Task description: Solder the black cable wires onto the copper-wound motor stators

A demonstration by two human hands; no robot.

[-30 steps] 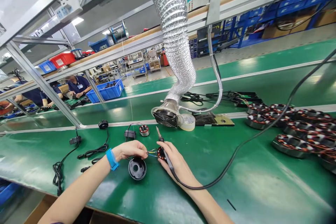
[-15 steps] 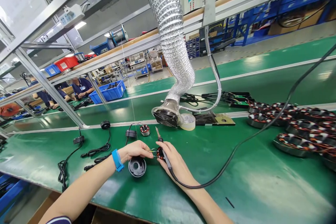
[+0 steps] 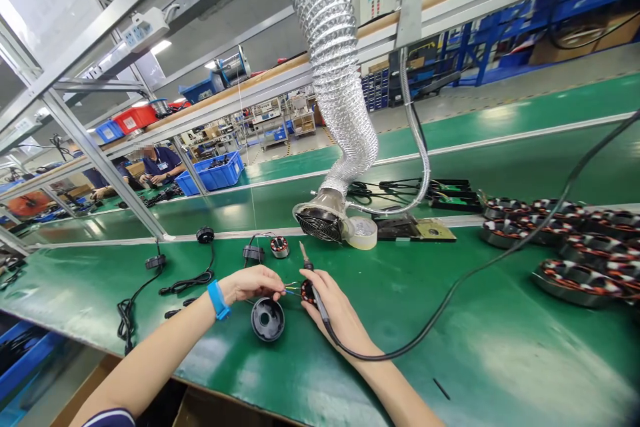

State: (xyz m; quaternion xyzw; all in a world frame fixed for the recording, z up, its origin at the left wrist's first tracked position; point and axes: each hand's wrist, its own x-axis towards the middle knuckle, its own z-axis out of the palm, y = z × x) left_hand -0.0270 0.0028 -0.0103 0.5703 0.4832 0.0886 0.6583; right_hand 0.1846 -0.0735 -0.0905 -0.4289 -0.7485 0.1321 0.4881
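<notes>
Our left hand [image 3: 250, 284] pinches the wires [image 3: 293, 291] at the small stator [image 3: 309, 293]; our right hand [image 3: 334, 312] grasps the soldering iron [image 3: 316, 291] just beside it. A slip of the iron could burn wires or fingers. The black housing [image 3: 267, 319] lies just before the stator; the iron's cord [image 3: 450, 287] trails right of it and could snag on the stator rows [image 3: 575, 282].
</notes>
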